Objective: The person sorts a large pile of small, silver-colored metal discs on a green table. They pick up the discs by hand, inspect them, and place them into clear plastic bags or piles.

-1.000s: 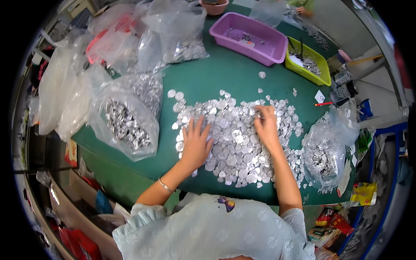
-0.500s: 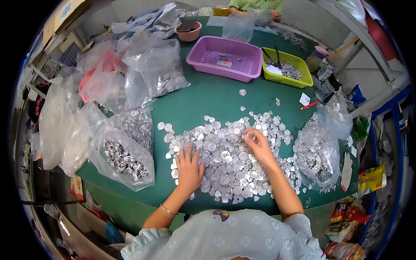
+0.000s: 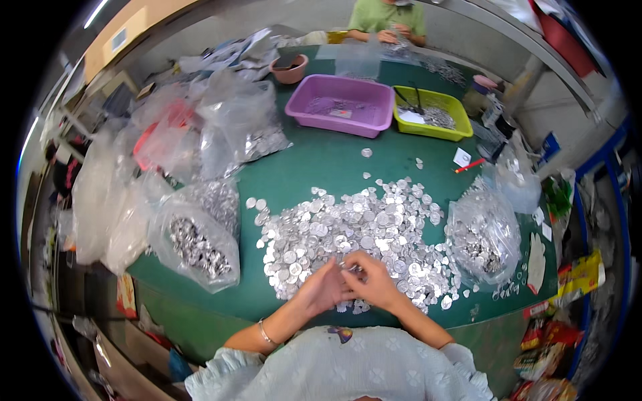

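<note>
A wide heap of small silver-coloured metal pieces point(image 3: 374, 220), many round and some heart-shaped, lies in front of me. Over its near edge my two hands meet. My left hand point(image 3: 323, 289) is turned palm inward, fingers loosely stretched beneath the right one; nothing plainly shows in it. My right hand point(image 3: 373, 281) is closed in a pinch, with a bit of silver metal at its fingertips, too small and blurred to tell its shape. On the left stands an open plastic bag point(image 3: 160, 230) of silver pieces, and on the right a knotted-looking bag point(image 3: 515, 234) of similar pieces.
Beyond the heap on the green table point(image 3: 314, 164) stand a purple tub point(image 3: 301, 120), a yellow-green basket point(image 3: 438, 134) and a pink bowl point(image 3: 289, 75). More plastic bags point(image 3: 234, 127) crowd the left. A red pen point(image 3: 470, 166) lies at right. A person point(image 3: 388, 23) works across the table.
Both hands have come together at the heap's near edge, the left moving right, the right drawing back toward me. The left palm has turned inward from lying flat on the pieces.
</note>
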Action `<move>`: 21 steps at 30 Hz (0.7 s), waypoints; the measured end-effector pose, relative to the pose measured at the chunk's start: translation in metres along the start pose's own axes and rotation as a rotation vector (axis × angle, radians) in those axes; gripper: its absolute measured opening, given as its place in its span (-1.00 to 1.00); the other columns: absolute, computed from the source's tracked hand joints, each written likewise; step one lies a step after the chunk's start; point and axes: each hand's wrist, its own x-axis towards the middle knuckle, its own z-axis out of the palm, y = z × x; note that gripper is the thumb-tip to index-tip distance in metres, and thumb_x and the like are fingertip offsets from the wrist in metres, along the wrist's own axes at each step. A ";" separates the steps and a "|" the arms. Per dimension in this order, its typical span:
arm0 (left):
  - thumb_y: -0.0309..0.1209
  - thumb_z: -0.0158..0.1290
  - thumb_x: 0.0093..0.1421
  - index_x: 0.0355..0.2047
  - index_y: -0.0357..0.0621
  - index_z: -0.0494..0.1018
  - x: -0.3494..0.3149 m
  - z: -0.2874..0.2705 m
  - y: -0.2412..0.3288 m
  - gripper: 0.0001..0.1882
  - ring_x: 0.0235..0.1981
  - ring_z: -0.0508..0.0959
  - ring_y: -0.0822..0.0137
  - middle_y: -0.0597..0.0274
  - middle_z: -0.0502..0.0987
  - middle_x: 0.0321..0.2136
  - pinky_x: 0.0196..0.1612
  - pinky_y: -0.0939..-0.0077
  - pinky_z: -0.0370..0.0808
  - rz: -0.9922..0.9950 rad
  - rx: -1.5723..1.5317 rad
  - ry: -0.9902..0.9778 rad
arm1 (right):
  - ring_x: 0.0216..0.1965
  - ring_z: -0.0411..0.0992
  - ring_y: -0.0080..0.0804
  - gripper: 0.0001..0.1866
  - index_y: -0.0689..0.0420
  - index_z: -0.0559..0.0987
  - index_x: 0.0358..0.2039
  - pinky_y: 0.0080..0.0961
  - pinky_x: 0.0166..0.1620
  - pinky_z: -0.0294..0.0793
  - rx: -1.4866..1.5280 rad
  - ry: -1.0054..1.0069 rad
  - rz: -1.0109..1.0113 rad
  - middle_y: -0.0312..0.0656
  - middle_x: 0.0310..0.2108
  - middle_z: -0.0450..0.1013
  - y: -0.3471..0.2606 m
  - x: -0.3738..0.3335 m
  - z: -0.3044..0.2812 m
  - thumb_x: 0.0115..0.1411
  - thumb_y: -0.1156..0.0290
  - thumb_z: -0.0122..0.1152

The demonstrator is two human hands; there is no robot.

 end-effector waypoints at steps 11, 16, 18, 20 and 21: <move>-0.45 -0.10 0.26 -0.22 -0.24 0.40 -0.055 -0.025 0.047 -0.85 -0.33 0.47 0.44 0.25 0.46 -0.36 -0.24 0.59 0.47 1.106 0.076 0.546 | -0.24 0.47 -0.25 -0.89 0.27 0.53 -0.38 -0.45 -0.13 0.40 -0.140 0.061 -0.094 -0.10 -0.33 0.49 0.017 -0.043 -0.024 0.01 0.64 0.18; -0.30 -0.16 0.30 0.03 -0.39 0.30 -0.117 -0.044 0.140 -0.58 0.07 0.33 0.08 -0.13 0.32 0.01 0.15 0.29 0.23 1.660 1.215 1.408 | -0.31 0.43 -0.39 -0.93 0.29 0.52 -0.39 -0.52 -0.21 0.39 -0.149 -0.004 -0.051 -0.14 -0.38 0.48 0.032 -0.052 -0.023 0.06 0.62 0.14; -0.29 -0.16 0.29 0.08 -0.34 0.27 -0.135 -0.092 0.163 -0.56 0.22 0.14 -0.07 -0.23 0.18 0.14 0.25 0.16 0.03 1.398 1.611 1.610 | -0.32 0.45 -0.28 -0.92 0.29 0.52 -0.40 -0.48 -0.21 0.39 -0.204 -0.014 -0.121 -0.10 -0.39 0.48 0.028 -0.052 -0.019 0.05 0.61 0.16; -0.34 -0.12 0.25 0.06 -0.28 0.31 -0.124 -0.092 0.163 -0.59 0.23 0.12 -0.11 -0.21 0.15 0.18 0.25 0.08 0.01 1.203 1.765 1.814 | -0.33 0.45 -0.20 -0.92 0.28 0.52 -0.40 -0.44 -0.22 0.40 -0.278 0.012 -0.224 -0.07 -0.39 0.47 0.032 -0.048 -0.022 0.03 0.61 0.16; -0.36 -0.10 0.24 0.06 -0.26 0.33 -0.121 -0.084 0.158 -0.60 0.23 0.12 -0.12 -0.21 0.16 0.18 0.25 0.05 0.00 1.245 1.787 1.781 | -0.31 0.44 -0.11 -0.90 0.28 0.51 -0.40 -0.39 -0.22 0.40 -0.276 0.037 -0.225 -0.04 -0.38 0.46 0.031 -0.049 -0.023 0.02 0.61 0.18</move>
